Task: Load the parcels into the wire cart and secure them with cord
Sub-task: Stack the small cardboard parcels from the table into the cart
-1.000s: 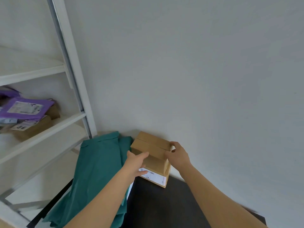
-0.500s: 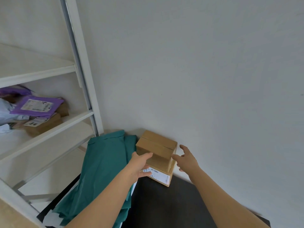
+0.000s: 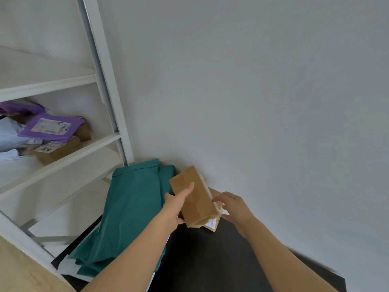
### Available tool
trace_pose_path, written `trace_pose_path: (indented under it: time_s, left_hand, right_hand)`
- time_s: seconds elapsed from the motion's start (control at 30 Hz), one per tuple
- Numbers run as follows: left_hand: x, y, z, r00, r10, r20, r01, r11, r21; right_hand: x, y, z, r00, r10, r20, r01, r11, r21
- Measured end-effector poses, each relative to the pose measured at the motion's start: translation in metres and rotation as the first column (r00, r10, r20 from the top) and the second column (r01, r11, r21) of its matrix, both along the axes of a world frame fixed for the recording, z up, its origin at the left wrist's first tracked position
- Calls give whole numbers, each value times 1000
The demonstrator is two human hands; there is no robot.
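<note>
Wall (image 3: 263, 102) close behind box (image 3: 193, 197); shelf post (image 3: 109, 102) blocks left; dark surface (image 3: 210, 260) in front free.

Matt brown cardboard box (image 3: 194, 199), smooth teal plastic mailers (image 3: 128, 209), white-painted metal shelving (image 3: 105, 66).

purple mailer (image 3: 51, 128), 9 o'clock: white label, print too blurred to read | brown parcel (image 3: 56, 151) below it: label with dark marks, unreadable | box (image 3: 194, 199), 6 o'clock: white label at bottom edge, unreadable
</note>
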State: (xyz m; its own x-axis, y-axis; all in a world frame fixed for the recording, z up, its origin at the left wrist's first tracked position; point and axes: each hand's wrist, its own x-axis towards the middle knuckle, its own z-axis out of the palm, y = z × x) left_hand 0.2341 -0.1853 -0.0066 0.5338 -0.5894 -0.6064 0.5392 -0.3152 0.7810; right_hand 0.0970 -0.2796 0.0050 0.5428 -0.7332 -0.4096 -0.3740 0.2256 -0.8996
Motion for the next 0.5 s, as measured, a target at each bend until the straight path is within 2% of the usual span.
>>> trace_pose_path:
  time_s: [0.07,0.2,0.33,0.5]
  left_hand:
    - [-4,1,-2,999,-14,44,13,999,35]
    - [-12,4,-1,981,-75,179,60,994,87]
    - [-15,10,-2,952,-119,283,72,983,171]
    - [-24,13,-5,900,-201,387,106,962,253]
  right_hand:
    - [-2,8,-2,998,30,48,-33,998,63]
    - [-3,16,1,995,73,73,-80,993,87]
    - [-8,19,7,983,12,183,-51,976,210]
    - [-16,21,6,990,5,137,-37,972,231]
